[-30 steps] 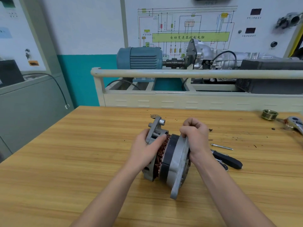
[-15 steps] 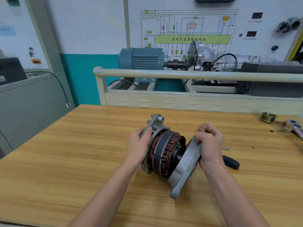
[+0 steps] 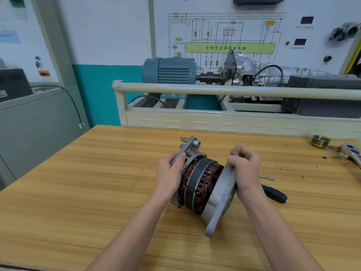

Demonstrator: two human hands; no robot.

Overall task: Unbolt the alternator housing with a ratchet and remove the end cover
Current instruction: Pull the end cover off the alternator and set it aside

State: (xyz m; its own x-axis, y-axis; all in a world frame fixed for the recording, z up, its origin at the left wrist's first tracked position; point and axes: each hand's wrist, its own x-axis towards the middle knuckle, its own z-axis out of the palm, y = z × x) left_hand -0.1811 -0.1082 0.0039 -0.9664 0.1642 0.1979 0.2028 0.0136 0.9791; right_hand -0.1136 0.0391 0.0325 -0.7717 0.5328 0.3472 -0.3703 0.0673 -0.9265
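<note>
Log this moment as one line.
left hand grips grey alternator housing | right hand grips grey end cover | copper windings exposed | ratchet idle

wall diagram (image 3: 224, 36) | green box (image 3: 230, 47) | "自动变速器控制电脑"

Smooth light wooden table (image 3: 97, 192) with a streaky grain, dull grey cast metal end cover (image 3: 220, 202), shiny reddish copper wire coils (image 3: 203, 189), dark matt metal ring (image 3: 192, 184), shiny brass pulley (image 3: 320, 140), glossy chrome ratchet (image 3: 351, 151), black matt plastic handle (image 3: 277, 195)
</note>
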